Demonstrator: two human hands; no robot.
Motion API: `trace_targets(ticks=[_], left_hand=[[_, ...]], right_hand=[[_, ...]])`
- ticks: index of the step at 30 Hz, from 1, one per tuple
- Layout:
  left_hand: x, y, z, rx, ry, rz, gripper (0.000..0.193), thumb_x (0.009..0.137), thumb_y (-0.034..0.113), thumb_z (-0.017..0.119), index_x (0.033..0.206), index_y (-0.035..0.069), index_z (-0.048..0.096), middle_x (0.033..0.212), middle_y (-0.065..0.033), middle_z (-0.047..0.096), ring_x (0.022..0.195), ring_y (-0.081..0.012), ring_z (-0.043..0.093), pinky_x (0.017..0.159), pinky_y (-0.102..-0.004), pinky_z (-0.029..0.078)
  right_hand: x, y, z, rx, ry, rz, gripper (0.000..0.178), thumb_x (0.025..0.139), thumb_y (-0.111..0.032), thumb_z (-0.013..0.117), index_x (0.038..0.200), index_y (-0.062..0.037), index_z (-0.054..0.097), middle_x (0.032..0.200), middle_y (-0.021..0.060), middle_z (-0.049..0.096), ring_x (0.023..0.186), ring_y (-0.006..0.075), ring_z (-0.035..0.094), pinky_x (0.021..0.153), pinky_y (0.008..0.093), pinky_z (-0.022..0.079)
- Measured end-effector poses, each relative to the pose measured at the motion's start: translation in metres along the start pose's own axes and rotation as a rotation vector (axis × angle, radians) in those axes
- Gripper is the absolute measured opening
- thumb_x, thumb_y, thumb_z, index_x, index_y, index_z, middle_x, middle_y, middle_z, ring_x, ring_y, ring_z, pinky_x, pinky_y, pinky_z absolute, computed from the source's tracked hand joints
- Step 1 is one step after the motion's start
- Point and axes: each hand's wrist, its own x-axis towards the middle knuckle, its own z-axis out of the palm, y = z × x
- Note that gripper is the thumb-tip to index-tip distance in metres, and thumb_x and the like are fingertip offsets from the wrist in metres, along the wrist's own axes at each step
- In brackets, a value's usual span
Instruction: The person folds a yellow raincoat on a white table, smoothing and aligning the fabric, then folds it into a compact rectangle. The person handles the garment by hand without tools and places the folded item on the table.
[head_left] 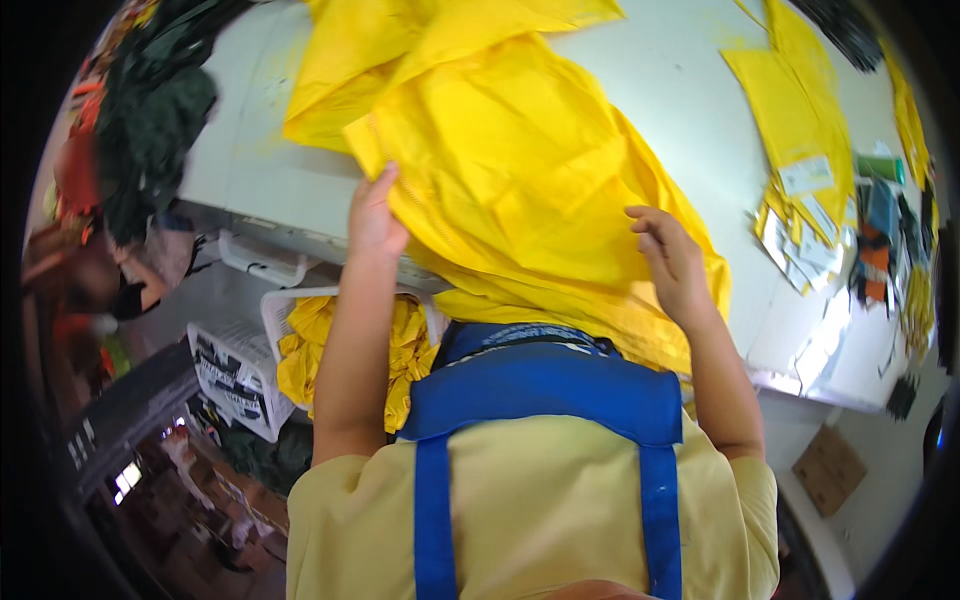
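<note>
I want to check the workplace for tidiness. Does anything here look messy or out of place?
The yellow fabric hangs over the table edge between both hands. At the right, flat yellow pieces and small paper tags lie in a loose, uneven heap.

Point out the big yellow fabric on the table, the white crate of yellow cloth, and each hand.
yellow fabric (520,170), head view, middle of the sheet.
white crate (280,310), head view, upper left rim.
left hand (374,218), head view, back of the hand.
right hand (672,262), head view, back of the hand.

A pale yellow short-sleeved shirt (540,500) under a blue apron (545,400) with blue straps; forearms bare.
</note>
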Motion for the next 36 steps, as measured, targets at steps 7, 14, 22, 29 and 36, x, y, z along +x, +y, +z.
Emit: trace_targets(ticks=[7,14,22,29,36], left_hand=[[-0.034,0.014,0.035,-0.072,-0.151,-0.042,0.032,0.095,0.016,0.049,0.122,-0.001,0.050,0.118,-0.0120,0.059,0.103,-0.0242,0.060,0.091,-0.0381,0.048],[-0.066,-0.001,0.062,-0.093,-0.182,0.005,0.028,0.093,0.009,0.048,0.121,0.003,0.049,0.117,-0.0083,0.056,0.106,-0.0194,0.056,0.094,-0.0322,0.044],[-0.055,0.011,0.057,0.806,-0.073,0.610,0.015,0.083,0.007,0.063,0.093,0.001,0.054,0.091,-0.0071,0.055,0.082,-0.0111,0.053,0.073,-0.0243,0.042],[-0.057,0.016,0.075,0.851,-0.377,0.627,0.015,0.088,0.013,0.060,0.101,0.004,0.060,0.073,0.0001,0.055,0.063,-0.0065,0.050,0.059,-0.0215,0.042],[0.028,0.028,0.007,1.831,-0.053,0.985,0.024,0.078,0.009,0.060,0.101,0.008,0.064,0.101,-0.0057,0.059,0.095,-0.0244,0.055,0.082,-0.0351,0.044]], right_hand=[[0.084,-0.069,0.038,0.212,-0.078,-0.109,0.014,0.085,-0.007,0.060,0.098,-0.0028,0.064,0.088,0.0090,0.063,0.066,0.0141,0.056,0.061,0.0257,0.046],[0.179,-0.109,0.066,-0.030,-0.477,-0.456,0.026,0.083,-0.007,0.060,0.108,-0.0013,0.058,0.097,0.0146,0.066,0.091,0.0265,0.063,0.079,0.0325,0.050],[0.165,-0.113,0.046,0.198,-0.537,-0.188,0.021,0.082,0.003,0.060,0.102,-0.0014,0.059,0.081,-0.0033,0.052,0.072,0.0047,0.045,0.067,0.0199,0.040],[0.165,-0.105,0.026,0.237,-0.776,-0.475,0.026,0.077,0.005,0.062,0.102,-0.0044,0.063,0.083,0.0008,0.054,0.077,0.0082,0.050,0.067,0.0227,0.042],[0.174,-0.059,-0.037,0.466,-0.350,-0.181,0.010,0.085,-0.002,0.055,0.093,-0.0045,0.060,0.098,0.0009,0.056,0.067,0.0041,0.043,0.055,0.0181,0.034]])
